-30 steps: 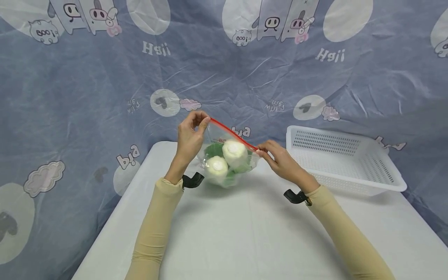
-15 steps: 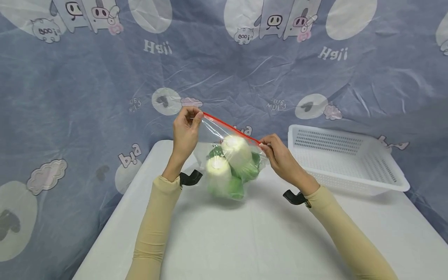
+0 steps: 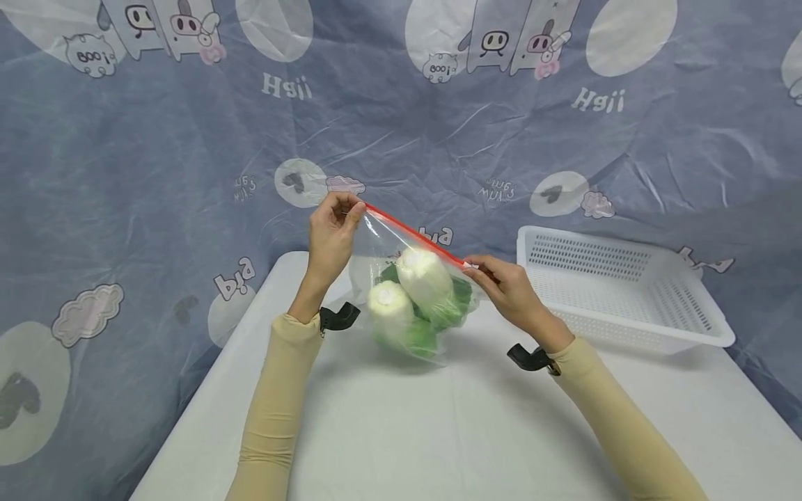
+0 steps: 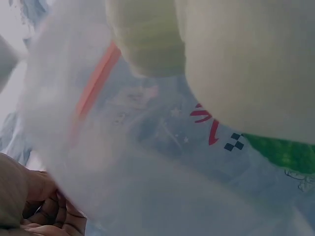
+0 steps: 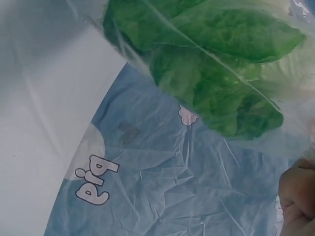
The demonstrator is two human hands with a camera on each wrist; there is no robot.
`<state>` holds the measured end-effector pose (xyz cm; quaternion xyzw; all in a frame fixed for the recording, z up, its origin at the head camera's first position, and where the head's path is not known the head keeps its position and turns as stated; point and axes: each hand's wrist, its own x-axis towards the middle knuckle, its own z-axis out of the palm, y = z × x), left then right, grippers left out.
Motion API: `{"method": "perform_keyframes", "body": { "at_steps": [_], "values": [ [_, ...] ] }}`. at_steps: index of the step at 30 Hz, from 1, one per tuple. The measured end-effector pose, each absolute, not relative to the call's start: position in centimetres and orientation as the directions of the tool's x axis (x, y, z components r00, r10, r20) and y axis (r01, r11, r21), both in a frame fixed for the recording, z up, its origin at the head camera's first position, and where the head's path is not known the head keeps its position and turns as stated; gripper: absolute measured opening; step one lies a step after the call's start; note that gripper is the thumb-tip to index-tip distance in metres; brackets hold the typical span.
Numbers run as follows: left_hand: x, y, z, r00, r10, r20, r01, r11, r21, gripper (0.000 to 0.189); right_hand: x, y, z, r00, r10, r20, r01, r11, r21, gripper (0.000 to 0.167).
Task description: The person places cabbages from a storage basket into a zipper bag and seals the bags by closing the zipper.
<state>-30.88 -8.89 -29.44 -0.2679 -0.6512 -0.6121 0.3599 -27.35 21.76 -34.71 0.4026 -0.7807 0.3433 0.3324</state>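
Observation:
A clear zip bag (image 3: pixel 378 240) with a red zip strip (image 3: pixel 410 232) hangs in front of me, over the table. Two cabbages are inside, a larger one (image 3: pixel 427 278) and a smaller one (image 3: pixel 388 300), with pale stem ends up and green leaves down. My left hand (image 3: pixel 331 240) pinches the strip's higher, left end between thumb and fingers. At the lower, right end, my right hand (image 3: pixel 512 291) pinches the strip beside a small white piece (image 3: pixel 468 265). The left wrist view shows pale stems and red print through the plastic; green leaves (image 5: pixel 216 93) fill the top of the right wrist view.
On the right of the white table (image 3: pixel 388 431) stands a white perforated plastic basket (image 3: pixel 633 327). A blue-grey cloth (image 3: pixel 401 132) with cartoon prints hangs behind the table and down its left side. Black wrist mounts (image 3: pixel 339 317) jut inward from both wrists.
My left hand has moved up and left, stretching the red strip longer. The bag has swung so the cabbages' green leaves show more below. My right hand rose slightly, then dipped again.

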Motion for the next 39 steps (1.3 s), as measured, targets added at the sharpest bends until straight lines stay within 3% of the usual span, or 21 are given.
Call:
{"method": "perform_keyframes", "body": {
  "at_steps": [7, 16, 28, 39],
  "values": [
    [-30.2, -8.6, -29.0, -0.605, -0.073, 0.793, 0.786, 0.106, 0.610, 0.015, -26.0, 22.4, -34.1, -0.554, -0.344, 0.758, -0.810, 0.431, -0.397, 0.023],
    [-28.6, -8.0, -28.2, -0.617, -0.026, 0.786, 0.781, 0.097, 0.616, 0.012, -26.9, 23.5, -35.6, -0.581, -0.302, 0.756, -0.788, 0.439, -0.431, 0.015],
    [-28.5, -7.3, -28.3, -0.618, -0.002, 0.786, 0.783, 0.090, 0.616, 0.013, -27.4, 23.0, -34.8, -0.771, -0.413, 0.485, -0.637, 0.476, -0.606, 0.015],
    [-28.4, -7.1, -28.4, -0.624, -0.034, 0.780, 0.774, 0.107, 0.624, 0.013, -25.2, 21.0, -33.5, -0.785, -0.532, 0.319, -0.578, 0.440, -0.688, 0.010]
  ]
}}
